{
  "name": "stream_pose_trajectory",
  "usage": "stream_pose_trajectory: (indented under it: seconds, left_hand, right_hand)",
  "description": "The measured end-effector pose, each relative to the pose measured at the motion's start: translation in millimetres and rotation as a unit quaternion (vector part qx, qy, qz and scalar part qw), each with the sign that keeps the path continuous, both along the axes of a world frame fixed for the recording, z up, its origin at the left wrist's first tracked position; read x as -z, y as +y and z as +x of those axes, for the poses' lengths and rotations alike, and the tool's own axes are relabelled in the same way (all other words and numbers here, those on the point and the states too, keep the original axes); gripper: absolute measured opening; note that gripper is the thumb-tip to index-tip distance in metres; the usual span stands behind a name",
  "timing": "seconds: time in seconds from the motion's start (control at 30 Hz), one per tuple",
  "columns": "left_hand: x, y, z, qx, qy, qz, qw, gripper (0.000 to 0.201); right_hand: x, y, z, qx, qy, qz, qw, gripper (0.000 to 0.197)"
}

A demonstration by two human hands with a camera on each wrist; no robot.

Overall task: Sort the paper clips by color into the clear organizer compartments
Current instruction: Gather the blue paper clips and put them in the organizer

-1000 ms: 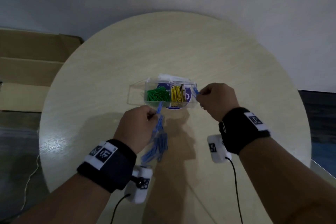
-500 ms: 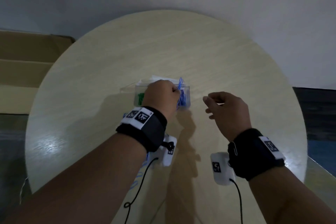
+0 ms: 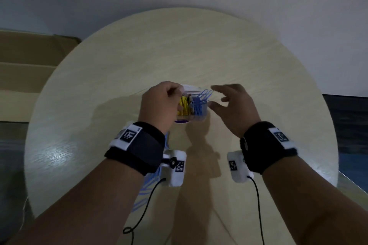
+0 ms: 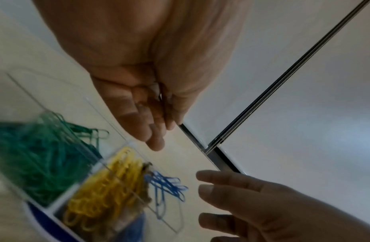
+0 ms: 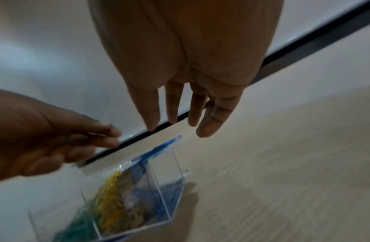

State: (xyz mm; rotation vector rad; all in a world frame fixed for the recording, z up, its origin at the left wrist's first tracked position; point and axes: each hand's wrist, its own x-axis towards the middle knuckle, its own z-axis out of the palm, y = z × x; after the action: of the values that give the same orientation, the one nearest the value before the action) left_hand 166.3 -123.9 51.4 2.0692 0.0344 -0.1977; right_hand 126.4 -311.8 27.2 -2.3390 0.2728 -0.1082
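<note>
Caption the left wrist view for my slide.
Green clips, yellow clips and blue clips sorted in the clear organizer.

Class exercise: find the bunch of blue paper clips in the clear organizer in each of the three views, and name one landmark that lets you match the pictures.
Head: the blue paper clips sit at centre, in the clear organizer's right end, between the two hands.
Left wrist: blue paper clips at lower centre, right of the yellow paper clips.
Right wrist: blue paper clips at lower centre, poking above the rim.
Shared landmark: the yellow paper clips next to them.
</note>
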Motion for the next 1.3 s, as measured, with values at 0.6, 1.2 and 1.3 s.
stream_pose_trajectory:
  seconds: [0.6,1.2,1.3]
  left_hand:
    - [21.4,109.4,-42.8,-0.079,-0.004,0.051,0.996,0.008]
    - [47.8,161.9,-142.5,0.174,0.072,0.301,0.935,0.071]
    - [53.5,167.7,-153.2,0.213,0.04,0.319,0.923,0.062]
  right_hand:
    - [-20.3,24.8,16.8,-0.022,0.114,-0.11,0.987,0.02]
    - [28.7,137.6,-84.3,-0.133,0.261,-0.154,0.944,0.064]
    - [33.9,143.3,-88.1,-0.141,0.222,-0.149,0.953,0.042]
